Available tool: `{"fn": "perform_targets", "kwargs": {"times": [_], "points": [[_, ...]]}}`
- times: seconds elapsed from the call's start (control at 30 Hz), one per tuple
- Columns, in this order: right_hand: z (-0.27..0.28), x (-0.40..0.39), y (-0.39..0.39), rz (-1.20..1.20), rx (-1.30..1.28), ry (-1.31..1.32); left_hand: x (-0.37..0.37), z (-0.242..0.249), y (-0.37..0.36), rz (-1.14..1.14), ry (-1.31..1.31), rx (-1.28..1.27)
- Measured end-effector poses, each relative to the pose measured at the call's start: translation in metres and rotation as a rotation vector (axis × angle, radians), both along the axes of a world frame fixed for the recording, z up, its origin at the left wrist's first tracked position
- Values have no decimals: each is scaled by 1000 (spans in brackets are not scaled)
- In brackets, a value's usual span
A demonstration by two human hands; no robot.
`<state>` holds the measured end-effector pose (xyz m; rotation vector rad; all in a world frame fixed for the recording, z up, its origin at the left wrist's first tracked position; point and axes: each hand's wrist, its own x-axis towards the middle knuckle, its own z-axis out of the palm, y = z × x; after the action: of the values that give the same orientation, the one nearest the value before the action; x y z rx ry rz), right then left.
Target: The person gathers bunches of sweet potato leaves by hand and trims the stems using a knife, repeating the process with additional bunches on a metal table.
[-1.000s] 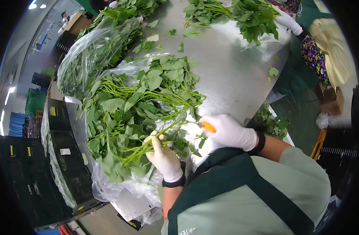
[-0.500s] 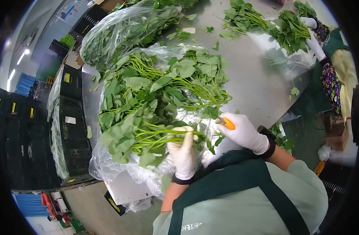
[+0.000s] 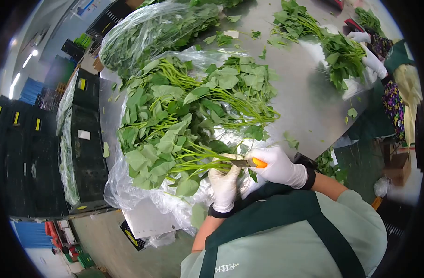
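Near the steel table's (image 3: 309,106) front edge: left hand (image 3: 224,181) clenched around a bunch of leafy stems (image 3: 193,162), long axis running leftward from it; right hand (image 3: 277,166) gripping an orange-handled knife (image 3: 249,163), blade touching the stem ends just beside the left

Single head-worn view, looking steeply down, close over steel table (image 3: 304,102)

Bare steel counter (image 3: 309,104) lies open ahead and to the right of the right hand (image 3: 279,166). To the left of the left hand (image 3: 223,183), a heap of leafy stems (image 3: 193,111) on clear plastic sheeting (image 3: 138,197) blocks passage. Farther ahead, a co-worker's gloved hands (image 3: 371,58) and greens (image 3: 341,58) crowd the far edge.
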<state>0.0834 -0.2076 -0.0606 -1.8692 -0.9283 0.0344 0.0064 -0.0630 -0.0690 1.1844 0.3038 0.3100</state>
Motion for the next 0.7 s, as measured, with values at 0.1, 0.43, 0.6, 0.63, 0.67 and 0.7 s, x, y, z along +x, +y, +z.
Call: {"fn": "perform_targets", "kwargs": {"times": [0.1, 0.43, 0.6, 0.63, 0.67, 0.7], "points": [[-2, -4, -4, -25, 5, 24, 3, 2, -6, 14, 17, 24], [-47, 73, -24, -400, -280, -180, 10, -9, 10, 152, -92, -371], [-48, 97, 14, -397, -404, -131, 5, -28, 23, -66, -16, -819], [-51, 102, 19, -403, -489, -114, 6, -26, 20, -29, 24, -793], [-55, 108, 24, -408, -575, -97, 5, -25, 21, -29, 22, -788], [-52, 115, 28, -399, -597, -46, 4, -25, 23, -67, 8, -788]]}}
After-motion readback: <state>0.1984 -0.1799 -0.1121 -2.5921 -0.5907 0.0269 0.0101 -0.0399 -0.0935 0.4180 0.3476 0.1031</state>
